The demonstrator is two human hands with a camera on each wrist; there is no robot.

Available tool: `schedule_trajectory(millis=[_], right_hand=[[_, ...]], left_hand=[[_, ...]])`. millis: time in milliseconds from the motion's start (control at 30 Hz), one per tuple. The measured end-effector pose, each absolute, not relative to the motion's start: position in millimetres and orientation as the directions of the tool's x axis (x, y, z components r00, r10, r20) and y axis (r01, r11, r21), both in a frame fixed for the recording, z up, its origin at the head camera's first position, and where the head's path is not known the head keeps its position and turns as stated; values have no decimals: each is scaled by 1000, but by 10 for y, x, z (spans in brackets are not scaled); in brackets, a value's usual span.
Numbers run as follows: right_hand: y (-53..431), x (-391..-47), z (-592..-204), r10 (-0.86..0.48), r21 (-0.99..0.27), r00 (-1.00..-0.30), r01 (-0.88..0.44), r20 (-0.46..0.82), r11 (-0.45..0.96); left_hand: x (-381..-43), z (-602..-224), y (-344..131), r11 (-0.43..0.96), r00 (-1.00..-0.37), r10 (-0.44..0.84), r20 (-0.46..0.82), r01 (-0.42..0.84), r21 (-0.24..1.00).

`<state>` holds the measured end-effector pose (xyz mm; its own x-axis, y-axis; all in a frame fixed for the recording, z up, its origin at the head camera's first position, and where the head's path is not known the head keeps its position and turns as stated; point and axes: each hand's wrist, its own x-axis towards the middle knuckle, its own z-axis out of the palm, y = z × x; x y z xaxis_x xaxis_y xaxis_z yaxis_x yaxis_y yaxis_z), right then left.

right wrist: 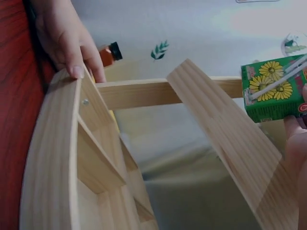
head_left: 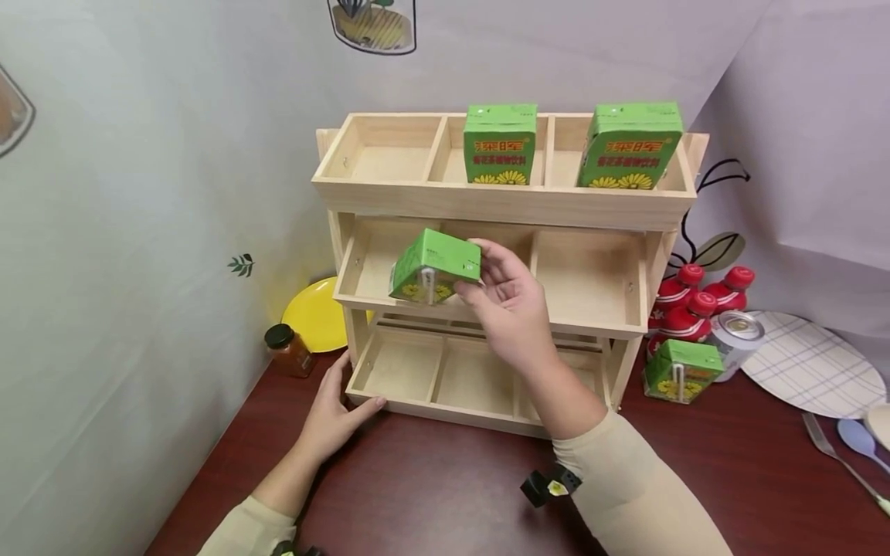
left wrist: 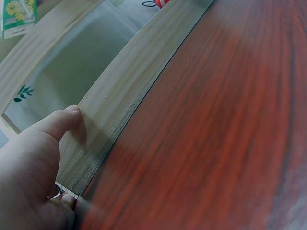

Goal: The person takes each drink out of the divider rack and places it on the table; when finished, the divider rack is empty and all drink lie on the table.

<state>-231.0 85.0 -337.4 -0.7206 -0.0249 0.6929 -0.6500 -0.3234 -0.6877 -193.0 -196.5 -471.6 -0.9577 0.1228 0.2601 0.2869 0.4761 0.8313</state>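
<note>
My right hand (head_left: 511,305) pinches a green drink carton (head_left: 438,266) between thumb and fingers, in front of the middle tier's left part. A straw and yellow flowers show on the carton's side in the right wrist view. Low on the left, my left hand (head_left: 332,413) grips the bottom tier's corner of a three-tier wooden rack (head_left: 501,205), thumb (left wrist: 64,120) over the front board. Two more green cartons stand on the top tier, one in the middle compartment (head_left: 501,147) and one in the right (head_left: 631,147).
Right of the rack are red-capped bottles (head_left: 688,316), a can (head_left: 737,340), another green carton (head_left: 681,372), a checked plate (head_left: 813,363), a fork (head_left: 830,448) and a spoon (head_left: 858,439). A jar (head_left: 288,351) and a yellow plate (head_left: 320,313) stand at the left.
</note>
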Motion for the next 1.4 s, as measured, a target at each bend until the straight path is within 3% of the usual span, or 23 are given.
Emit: schedule_trajectory(millis=[400, 700, 1000, 1400], right_hand=[[1191, -2146, -3250, -91, -701, -698, -687, 710, -192], [1509, -1940, -3243, -64, -693, -690, -716, 721, -84], [1729, -1817, -3333, 37, -737, -740, -673, 672, -70], [1968, -1642, -3400, 109, -694, -705, -709, 701, -126]], left_hand=[[-1934, -4727, -1968, 476, -956, 123, 266, 292, 830], [-1938, -4726, -1950, 492, -958, 122, 259, 285, 822], [-1927, -4722, -1956, 500, -957, 124, 261, 288, 817], [-1926, -4733, -1971, 503, -954, 125, 272, 297, 812]])
